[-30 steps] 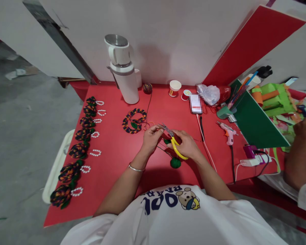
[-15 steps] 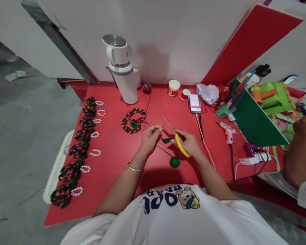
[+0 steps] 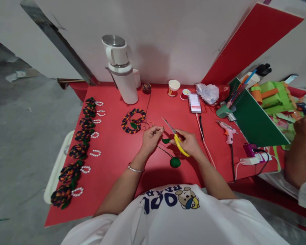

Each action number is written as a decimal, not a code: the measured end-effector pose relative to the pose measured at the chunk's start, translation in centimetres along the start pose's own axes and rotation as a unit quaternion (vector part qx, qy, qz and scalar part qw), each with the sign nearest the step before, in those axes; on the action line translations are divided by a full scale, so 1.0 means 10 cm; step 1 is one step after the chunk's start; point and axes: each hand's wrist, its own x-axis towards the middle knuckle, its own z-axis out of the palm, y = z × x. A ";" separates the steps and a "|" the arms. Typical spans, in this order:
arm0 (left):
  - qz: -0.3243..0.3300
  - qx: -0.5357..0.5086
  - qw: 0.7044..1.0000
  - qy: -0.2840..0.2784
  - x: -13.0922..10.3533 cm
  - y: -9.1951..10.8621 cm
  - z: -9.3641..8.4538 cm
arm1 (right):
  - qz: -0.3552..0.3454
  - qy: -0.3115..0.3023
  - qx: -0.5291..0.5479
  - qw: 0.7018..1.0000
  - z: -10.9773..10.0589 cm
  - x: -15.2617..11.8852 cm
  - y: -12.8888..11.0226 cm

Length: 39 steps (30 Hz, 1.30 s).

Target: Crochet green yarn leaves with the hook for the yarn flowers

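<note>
My left hand (image 3: 152,137) is closed in a pinch on a thin strand of green yarn, whose short dark end shows at the fingertips. My right hand (image 3: 190,142) grips yellow-handled scissors (image 3: 180,144), their blades pointing up and left, apart from the pinched strand. Between the hands lies a small green crocheted piece (image 3: 166,140). Just below it sits a ball of green yarn (image 3: 175,162), its strand running up toward my left hand. Left of that hand, a multicoloured braided yarn loop (image 3: 133,121) with a green leaf lies on the red table (image 3: 112,183).
Several multicoloured yarn bundles (image 3: 78,150) and pearl-bead rings (image 3: 95,152) line the left edge. At the back stand a tumbler (image 3: 124,85), a yarn ball (image 3: 146,88) and a paper cup (image 3: 173,87). A phone (image 3: 194,103), glue gun (image 3: 228,132) and another person's arm (image 3: 299,156) are rightward.
My left hand has shifted very slightly to the right and down. The scissors' tips have moved a little left and down. Everything else stays put.
</note>
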 end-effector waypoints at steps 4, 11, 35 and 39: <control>-0.001 -0.006 1.000 0.011 0.02 -0.03 0.00 | 0.023 0.035 -0.059 0.997 -0.05 0.08 0.08; -0.019 -0.054 0.998 0.005 0.03 0.06 0.02 | 0.080 0.093 -0.264 0.957 -0.19 0.20 0.39; 0.016 -0.019 1.000 -0.010 0.01 0.02 0.00 | 0.118 -0.064 0.560 0.817 0.39 0.48 -0.04; -0.040 -0.057 0.996 -0.058 0.02 0.02 -0.01 | 0.121 -0.101 0.559 0.814 0.39 0.46 -0.02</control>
